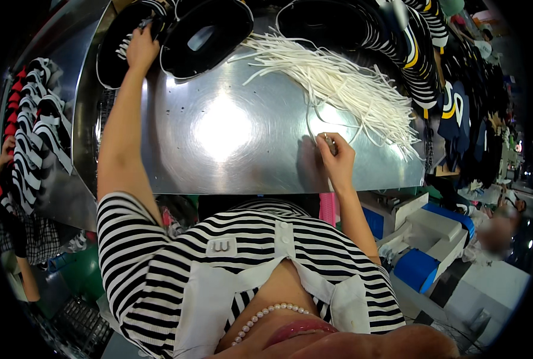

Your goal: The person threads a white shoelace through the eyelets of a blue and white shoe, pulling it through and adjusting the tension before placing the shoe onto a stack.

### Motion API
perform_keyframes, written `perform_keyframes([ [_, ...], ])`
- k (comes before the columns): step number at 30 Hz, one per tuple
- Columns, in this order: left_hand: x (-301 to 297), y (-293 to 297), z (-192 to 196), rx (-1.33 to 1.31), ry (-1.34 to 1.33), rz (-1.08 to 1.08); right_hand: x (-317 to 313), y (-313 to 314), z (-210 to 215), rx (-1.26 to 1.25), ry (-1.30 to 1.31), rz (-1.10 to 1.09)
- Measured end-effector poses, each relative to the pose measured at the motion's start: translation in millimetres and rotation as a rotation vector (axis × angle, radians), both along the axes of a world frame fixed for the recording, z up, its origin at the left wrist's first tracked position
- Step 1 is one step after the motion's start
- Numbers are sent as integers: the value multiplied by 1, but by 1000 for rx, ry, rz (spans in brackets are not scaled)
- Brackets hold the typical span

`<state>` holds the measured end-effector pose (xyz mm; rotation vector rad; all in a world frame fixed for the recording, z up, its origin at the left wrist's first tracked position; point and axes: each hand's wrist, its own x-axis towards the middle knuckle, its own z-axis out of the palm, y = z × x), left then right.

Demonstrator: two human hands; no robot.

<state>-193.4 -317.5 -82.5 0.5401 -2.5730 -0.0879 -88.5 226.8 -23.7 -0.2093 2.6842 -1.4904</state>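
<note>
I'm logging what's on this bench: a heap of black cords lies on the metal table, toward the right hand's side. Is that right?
Not quite: the head view shows white cords, not black, heaped on the metal table toward the right hand's side.

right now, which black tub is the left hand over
The leftmost black tub: the left hand is over it, while the other tubs have no hand over them.

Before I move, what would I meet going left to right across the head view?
Black-and-white pieces → left hand → black oval just right of it → white cords → navy pieces.
</note>
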Motion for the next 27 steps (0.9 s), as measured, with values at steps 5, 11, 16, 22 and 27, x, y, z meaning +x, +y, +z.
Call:
perform_keyframes([
  [5, 57, 37, 14, 707, 331, -235, -53, -28, 0, 39, 420, 151],
  [11, 72, 86, 14, 703, 199, -105, -136, -174, 1, 376, 622, 551],
  [16, 127, 131, 106, 589, 674, -58, -174, -199, -32, 596, 621, 559],
  [22, 235, 279, 119, 104, 129, -650, -159, -193, 6, 97, 516, 470],
  [27, 238, 322, 80, 354, -42, -670, -86, -156, 159, -543, 494, 639],
])
